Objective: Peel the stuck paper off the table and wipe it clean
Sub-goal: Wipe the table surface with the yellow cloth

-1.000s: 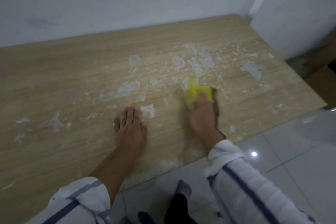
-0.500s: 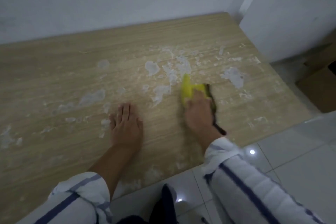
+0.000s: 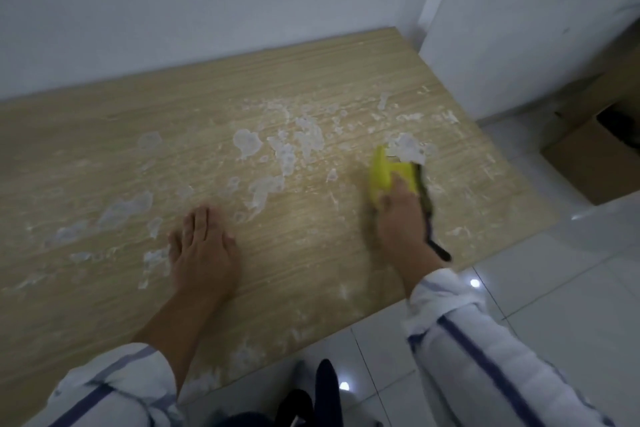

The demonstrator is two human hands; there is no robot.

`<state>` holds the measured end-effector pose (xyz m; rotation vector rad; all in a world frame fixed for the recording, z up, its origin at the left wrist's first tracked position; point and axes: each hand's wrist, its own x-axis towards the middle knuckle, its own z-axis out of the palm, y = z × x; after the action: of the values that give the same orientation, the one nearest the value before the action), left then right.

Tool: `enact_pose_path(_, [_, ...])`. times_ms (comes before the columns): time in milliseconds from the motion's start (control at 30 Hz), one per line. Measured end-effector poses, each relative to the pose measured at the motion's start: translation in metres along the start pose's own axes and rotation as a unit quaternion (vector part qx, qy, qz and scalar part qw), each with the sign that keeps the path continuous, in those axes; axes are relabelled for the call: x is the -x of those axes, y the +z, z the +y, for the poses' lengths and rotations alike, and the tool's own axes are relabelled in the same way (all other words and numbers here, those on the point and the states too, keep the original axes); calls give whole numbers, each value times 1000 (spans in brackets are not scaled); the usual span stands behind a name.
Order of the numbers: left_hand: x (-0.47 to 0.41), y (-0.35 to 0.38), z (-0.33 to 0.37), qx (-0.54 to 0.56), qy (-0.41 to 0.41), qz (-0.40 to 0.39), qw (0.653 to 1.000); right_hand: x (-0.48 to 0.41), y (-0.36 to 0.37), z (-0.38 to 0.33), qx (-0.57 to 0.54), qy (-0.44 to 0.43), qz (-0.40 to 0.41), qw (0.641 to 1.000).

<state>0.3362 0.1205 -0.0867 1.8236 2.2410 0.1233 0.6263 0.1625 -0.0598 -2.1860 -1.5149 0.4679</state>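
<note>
- Fingers of the right hand [image 3: 398,218] curled over a yellow sponge [image 3: 382,175] and pressed it down on the table [image 3: 86,163], close to the right edge.
- A dark rough side [image 3: 425,198] of the sponge showed along the right of that hand.
- One white patch of stuck paper [image 3: 407,149] touched the far end of the sponge.
- More paper bits [image 3: 304,140] lay scattered to the left, across the middle of the wood top.
- The left hand [image 3: 204,246] lay flat on the table with straight fingers, holding nothing, well apart from the sponge.
- Both arms wore white sleeves [image 3: 485,357] with blue stripes.
- A brown box [image 3: 595,166] sat on the shiny white floor [image 3: 571,288] at the right.
</note>
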Motion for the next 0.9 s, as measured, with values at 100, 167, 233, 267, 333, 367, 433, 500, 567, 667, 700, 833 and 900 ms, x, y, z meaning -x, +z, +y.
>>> enact_pose_path(100, [-6, -1, 2, -3, -8, -4, 1000, 61, 57, -57, 39, -229, -116, 966])
enact_pose_path(167, [-10, -3, 2, -6, -10, -2, 1000, 72, 70, -55, 68, -332, -124, 933])
enact_pose_path(233, [-16, -6, 2, -8, 0, -8, 1000, 41, 64, -36, 89, -355, -99, 925])
enact_pose_path(267, [-18, -7, 2, -7, 9, -11, 1000, 21, 58, -25, 101, -319, -89, 938])
enact_pose_path(333, [-24, -9, 0, 3, 19, -13, 1000, -21, 33, -9, 102, -181, -59, 976])
enact_pose_path(367, [-29, -10, -3, 6, 18, -14, 1000, -37, 24, -9, 78, -123, -42, 989])
enact_pose_path(433, [-40, -14, -11, 7, 0, -12, 1000, -48, 20, -43, 35, -44, -16, 998])
enact_pose_path(500, [-52, -17, -24, 14, -21, -2, 1000, -31, 47, -102, -3, -96, -44, 994])
enact_pose_path(567, [-65, -23, -39, 23, -44, 12, 999, 5, 91, -153, -35, -208, -138, 968])
enact_pose_path(667, [-81, -30, -59, 24, -79, 20, 996, 32, 129, -171, -2, -377, -224, 899])
enact_pose_path(700, [-86, -31, -64, 22, -83, 26, 996, 18, 129, -163, 12, -401, -189, 896])
enact_pose_path(833, [-98, -34, -67, 27, -89, 36, 995, -77, 103, -127, 55, -271, -82, 957])
enact_pose_path(900, [-107, -33, -67, 31, -85, 37, 995, -117, 84, -123, 54, -129, -43, 989])
